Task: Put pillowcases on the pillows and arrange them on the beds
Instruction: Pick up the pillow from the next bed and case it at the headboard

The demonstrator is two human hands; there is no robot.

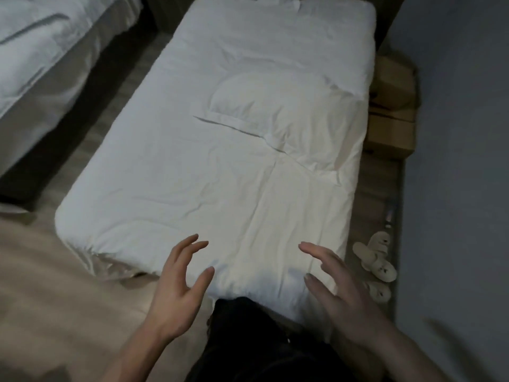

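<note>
Left hand (pixel 176 296) and right hand (pixel 341 296) (fingers spread wide) hover above bed (pixel 170 172).

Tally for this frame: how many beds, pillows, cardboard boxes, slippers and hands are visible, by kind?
Beds: 2, the near bed and the second bed at upper left
Pillows: 1, pillow lying on the near bed
Cardboard boxes: 2, upper box, lower box
Slippers: 3 visible, slippers
Hands: 2, left hand, right hand, both empty
Total: 10

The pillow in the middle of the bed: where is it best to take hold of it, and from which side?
Probably the pillow's near flat hem, approached from the foot of the bed; that loose edge faces both open hands.
</note>
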